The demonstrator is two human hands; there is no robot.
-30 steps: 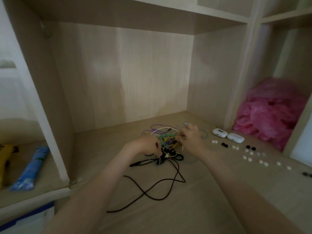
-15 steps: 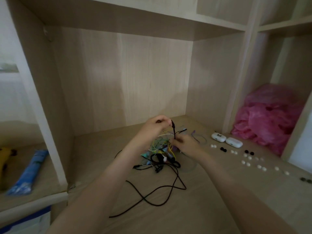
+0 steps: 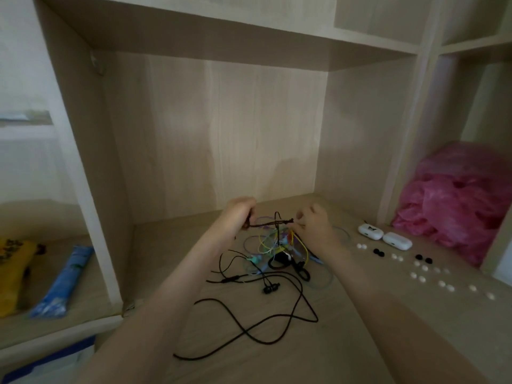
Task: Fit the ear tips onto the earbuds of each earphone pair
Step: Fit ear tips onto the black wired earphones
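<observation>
Black cable [image 3: 270, 223] is stretching between left hand [image 3: 238, 214] and right hand [image 3: 313, 228], each pinching an end above the earphone tangle [image 3: 277, 250]; ear tips [image 3: 421, 268] are lying at three o'clock. Yellow packet [image 3: 13, 261] is showing print too blurred to read.

Inside a pale wooden shelf [image 3: 346, 342] compartment, the left hand [image 3: 238, 217] grips one end of a black cable [image 3: 266, 224] with curled fingers, and the right hand [image 3: 313, 227] pinches the other end, so a short stretch runs taut between them above a tangle of coloured earphone cables [image 3: 273, 245]. More black cable loops loosely toward the camera, with a pair of black earbuds [image 3: 270, 288] lying on the shelf. To the right sit two white cases [image 3: 370, 231] side by side, then scattered ear tips [image 3: 421, 268] (mostly white, a few black). A pink plastic bag [image 3: 457, 200] fills the next compartment; a blue packet [image 3: 65, 281] lies at the left.
</observation>
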